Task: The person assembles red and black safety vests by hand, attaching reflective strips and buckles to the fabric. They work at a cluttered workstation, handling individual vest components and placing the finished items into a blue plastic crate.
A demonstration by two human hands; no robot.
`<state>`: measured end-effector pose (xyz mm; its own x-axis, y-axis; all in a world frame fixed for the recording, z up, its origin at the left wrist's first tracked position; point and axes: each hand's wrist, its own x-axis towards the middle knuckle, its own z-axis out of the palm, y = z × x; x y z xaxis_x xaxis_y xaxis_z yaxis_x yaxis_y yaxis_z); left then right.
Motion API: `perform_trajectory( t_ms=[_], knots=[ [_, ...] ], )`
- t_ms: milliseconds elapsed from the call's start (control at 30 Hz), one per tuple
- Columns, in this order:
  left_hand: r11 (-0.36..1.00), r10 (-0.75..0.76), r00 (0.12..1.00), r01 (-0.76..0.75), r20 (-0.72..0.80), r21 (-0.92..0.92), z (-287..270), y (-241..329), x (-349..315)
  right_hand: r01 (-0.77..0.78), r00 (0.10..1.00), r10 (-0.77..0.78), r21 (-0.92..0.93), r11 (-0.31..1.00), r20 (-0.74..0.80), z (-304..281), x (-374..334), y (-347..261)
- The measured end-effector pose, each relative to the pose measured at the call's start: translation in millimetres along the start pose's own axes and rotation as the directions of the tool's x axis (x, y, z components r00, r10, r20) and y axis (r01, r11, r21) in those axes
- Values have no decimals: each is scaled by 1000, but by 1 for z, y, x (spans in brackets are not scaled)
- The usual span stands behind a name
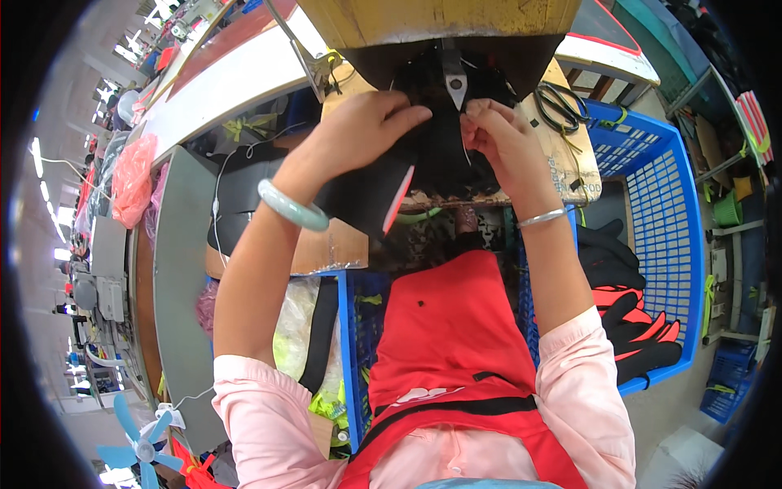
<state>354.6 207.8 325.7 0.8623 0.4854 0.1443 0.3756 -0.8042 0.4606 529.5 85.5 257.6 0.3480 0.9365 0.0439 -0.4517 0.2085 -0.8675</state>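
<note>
My left hand (366,129) is at the left of a sewing machine's metal presser part (455,81), with its thumb stretched across a black fabric piece (354,196). The other fingers curl round the piece, their tips partly hidden. A red and white edge (398,200) shows on the black material below my wrist. Just right of the metal part, my right hand (507,147) is closed in a pinch, thumb and fingertips together. A thin pale line, perhaps a thread, hangs beside those fingertips. What they pinch is too small to make out.
A yellow-brown covered machine head (440,23) overhangs the work. Black-handled scissors (560,107) lie on the table board (582,163) at the right. Beside it, a blue crate (692,269) holds black and red pieces (639,326). A small blue fan (144,448) stands lower left.
</note>
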Motion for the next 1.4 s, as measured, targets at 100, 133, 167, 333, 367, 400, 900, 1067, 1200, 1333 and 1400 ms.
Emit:
perform_trajectory(
  t_ms=[100,133,167,333,367,400,900,1067,1200,1333,1400],
  knots=[
    [999,-41,999,41,3,18,-5,9,1,43,999,-43,55,998,-2,-5,3,3],
    [999,-32,999,32,-41,17,-3,5,0,54,998,-51,96,994,-40,-6,5,1],
    [1000,-22,996,24,-85,17,-3,4,-1,67,995,-56,138,988,-77,-6,6,-1],
    [999,-43,998,43,-41,3,-10,19,-20,195,857,-514,-908,370,-25,-28,-11,-9],
    [997,-78,996,78,-34,-2,-9,25,-25,249,781,-622,-942,226,57,-33,-17,-6],
    [994,-113,993,113,-27,-6,-9,30,-28,231,801,-599,-928,293,11,-32,-25,-3],
    [998,-39,995,44,-86,53,7,18,-11,92,939,-318,-797,597,-130,-49,-109,30],
    [993,-86,996,86,2,82,-2,51,-38,143,951,-305,-799,584,-53,-48,-125,42],
    [999,31,1000,-31,-1,14,-21,71,-83,254,958,-257,-806,535,131,-23,-134,50],
    [900,-209,962,260,176,-349,-72,87,-157,415,901,-200,-636,651,384,34,-144,35],
    [673,-157,977,214,146,-708,-70,85,-195,617,766,-337,-479,624,547,65,-149,33]
  ],
)
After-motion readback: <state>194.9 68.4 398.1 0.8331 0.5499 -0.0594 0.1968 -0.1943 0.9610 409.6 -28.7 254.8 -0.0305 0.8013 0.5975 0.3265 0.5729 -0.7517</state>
